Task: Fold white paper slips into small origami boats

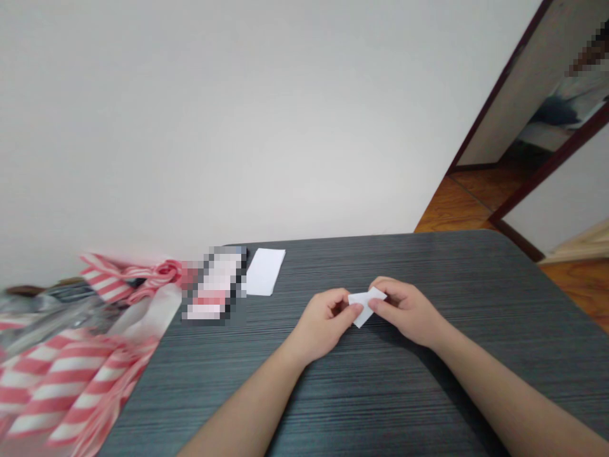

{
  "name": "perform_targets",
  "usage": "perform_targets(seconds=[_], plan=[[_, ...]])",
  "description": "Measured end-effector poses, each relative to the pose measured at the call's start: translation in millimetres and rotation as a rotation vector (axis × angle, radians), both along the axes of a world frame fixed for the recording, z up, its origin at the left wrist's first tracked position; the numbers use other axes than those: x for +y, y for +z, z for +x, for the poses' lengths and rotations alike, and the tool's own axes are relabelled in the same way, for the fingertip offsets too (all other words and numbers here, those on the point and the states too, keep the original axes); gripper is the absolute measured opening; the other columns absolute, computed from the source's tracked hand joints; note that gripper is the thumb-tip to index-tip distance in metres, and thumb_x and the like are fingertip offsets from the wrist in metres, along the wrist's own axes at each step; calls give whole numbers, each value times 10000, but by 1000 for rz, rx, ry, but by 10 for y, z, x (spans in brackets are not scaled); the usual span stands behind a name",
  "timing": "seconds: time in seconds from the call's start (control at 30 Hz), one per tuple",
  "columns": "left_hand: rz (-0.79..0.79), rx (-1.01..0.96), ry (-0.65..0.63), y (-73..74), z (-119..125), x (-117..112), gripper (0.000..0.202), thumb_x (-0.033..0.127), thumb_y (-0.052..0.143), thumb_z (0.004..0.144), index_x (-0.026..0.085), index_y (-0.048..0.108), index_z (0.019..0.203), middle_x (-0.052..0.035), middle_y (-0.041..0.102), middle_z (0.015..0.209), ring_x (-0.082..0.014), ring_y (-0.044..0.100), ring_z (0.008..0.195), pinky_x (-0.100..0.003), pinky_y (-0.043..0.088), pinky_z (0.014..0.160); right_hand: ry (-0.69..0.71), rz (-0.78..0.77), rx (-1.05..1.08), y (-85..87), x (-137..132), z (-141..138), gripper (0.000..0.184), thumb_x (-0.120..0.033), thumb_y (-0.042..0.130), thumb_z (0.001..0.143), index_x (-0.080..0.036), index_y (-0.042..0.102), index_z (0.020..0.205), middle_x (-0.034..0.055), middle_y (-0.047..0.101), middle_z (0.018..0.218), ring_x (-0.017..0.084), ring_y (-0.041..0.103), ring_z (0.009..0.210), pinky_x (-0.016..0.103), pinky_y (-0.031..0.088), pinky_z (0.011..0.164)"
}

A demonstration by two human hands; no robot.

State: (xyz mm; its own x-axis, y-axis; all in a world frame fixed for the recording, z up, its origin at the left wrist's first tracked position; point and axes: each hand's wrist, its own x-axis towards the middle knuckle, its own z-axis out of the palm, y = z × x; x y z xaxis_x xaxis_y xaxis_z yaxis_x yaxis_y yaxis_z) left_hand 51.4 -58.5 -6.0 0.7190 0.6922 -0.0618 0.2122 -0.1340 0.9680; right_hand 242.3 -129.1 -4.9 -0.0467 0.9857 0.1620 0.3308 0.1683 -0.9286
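A small piece of folded white paper is held up between my two hands, just above the dark table. My left hand pinches its left side, thumb on top. On the right side, my right hand grips the paper between thumb and fingers. The paper has an angular shape with a point toward me and a corner sticking up at the right. Some of its edges are hidden behind my fingers.
The dark wood-grain table stands against a white wall. White paper sheets lie at its back left, beside a pixelated phone-like object. Red-and-white striped bags are piled left of the table. A doorway opens at the right.
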Motion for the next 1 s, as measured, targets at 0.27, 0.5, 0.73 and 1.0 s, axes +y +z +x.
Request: perform_targets(seconds=[0.27, 0.5, 0.73, 1.0], plan=[[-1, -50, 116, -45, 22, -18, 218, 360, 632, 858, 181, 532, 783, 50, 507, 621, -89, 428, 534, -199, 327, 510, -198, 40, -7, -95, -13, 40, 118, -255, 583, 909, -196, 597, 809, 10, 620, 757, 163, 571, 685, 273, 460, 641], [-41, -31, 25, 42, -2, -26, 383, 431, 468, 953, 148, 698, 836, 21, 539, 552, -96, 452, 481, -213, 355, 498, -135, 424, -327, -25, -7, 18, 72, -155, 621, 895, -216, 629, 857, 66, 714, 993, 207, 644, 908, 352, 500, 807], [-64, -55, 30, -2, -6, 6, 440, 468, 472, 950, 154, 600, 670, 14, 552, 533, -90, 450, 474, -209, 341, 495, 32, 536, -459, -29, 2, -5, 147, -126, 658, 867, -226, 636, 973, 86, 687, 1099, 220, 619, 1007, 406, 505, 893], [-162, -67, 89, -9, 20, 7, 291, 401, 533, 901, 163, 599, 747, 47, 509, 524, -89, 426, 443, -209, 335, 464, 87, 472, -453, -15, -20, 22, 270, -259, 730, 840, -247, 631, 1091, 124, 621, 1239, 289, 548, 1140, 493, 461, 966]])
